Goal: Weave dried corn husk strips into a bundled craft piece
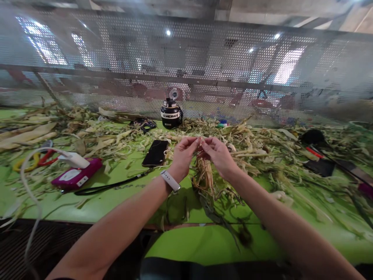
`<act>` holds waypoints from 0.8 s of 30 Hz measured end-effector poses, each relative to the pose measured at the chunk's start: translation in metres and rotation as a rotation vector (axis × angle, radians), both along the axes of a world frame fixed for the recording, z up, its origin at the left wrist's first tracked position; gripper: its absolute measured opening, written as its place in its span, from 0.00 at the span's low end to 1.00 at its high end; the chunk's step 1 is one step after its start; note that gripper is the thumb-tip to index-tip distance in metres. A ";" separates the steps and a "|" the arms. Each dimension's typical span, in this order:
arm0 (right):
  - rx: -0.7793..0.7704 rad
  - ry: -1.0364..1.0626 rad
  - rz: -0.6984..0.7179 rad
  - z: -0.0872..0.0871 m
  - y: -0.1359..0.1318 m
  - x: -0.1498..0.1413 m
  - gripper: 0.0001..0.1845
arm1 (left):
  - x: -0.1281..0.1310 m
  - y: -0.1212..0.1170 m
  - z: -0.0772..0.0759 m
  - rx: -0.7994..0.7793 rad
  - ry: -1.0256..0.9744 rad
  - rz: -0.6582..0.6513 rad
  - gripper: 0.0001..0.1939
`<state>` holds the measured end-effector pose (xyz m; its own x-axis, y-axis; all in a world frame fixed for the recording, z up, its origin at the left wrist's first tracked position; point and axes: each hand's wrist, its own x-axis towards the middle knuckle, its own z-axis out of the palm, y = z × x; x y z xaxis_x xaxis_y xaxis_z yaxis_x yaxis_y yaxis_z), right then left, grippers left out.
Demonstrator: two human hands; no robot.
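Observation:
My left hand (185, 153), with a pale watch strap at the wrist, is closed in a pinch over the middle of the table. Its fingertips meet those of my right hand (217, 153), which is closed too. The small piece between the fingertips is too hidden to name. Below my right hand's curled fingers hangs a bundle of dried plant stalks (206, 177), tan and stringy at the top. Darker, withered leaves (211, 212) trail from it toward the table's front edge. Loose plant scraps (244, 151) lie behind and beside both hands.
A black phone (155, 153) with a wrist strap (113, 186) lies left of my hands. Farther left are a magenta power strip (77, 175) with a white charger and cable, and scissors (46, 157). A black bottle (171, 114) stands before the perforated metal screen (198, 58).

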<state>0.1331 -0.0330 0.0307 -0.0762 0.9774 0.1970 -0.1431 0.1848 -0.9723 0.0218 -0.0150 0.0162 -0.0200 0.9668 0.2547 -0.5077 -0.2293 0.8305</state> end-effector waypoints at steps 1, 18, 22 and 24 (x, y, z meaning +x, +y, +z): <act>0.018 0.018 -0.013 -0.002 -0.001 -0.003 0.22 | 0.001 -0.001 -0.001 -0.005 -0.013 -0.012 0.11; 0.065 0.073 -0.137 0.031 -0.002 0.026 0.13 | -0.071 0.018 0.026 0.221 1.071 -0.795 0.14; 0.079 0.081 -0.113 0.032 -0.003 0.027 0.14 | -0.047 0.004 0.015 0.345 1.123 -0.841 0.10; 0.086 0.084 -0.106 0.031 -0.003 0.027 0.14 | -0.042 0.002 0.015 0.335 1.122 -0.867 0.05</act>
<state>0.1600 -0.0356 0.0621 0.0468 0.9584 0.2815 -0.1986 0.2851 -0.9377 -0.0201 -0.0126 0.0307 0.8839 0.4654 -0.0455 0.2820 -0.4531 0.8457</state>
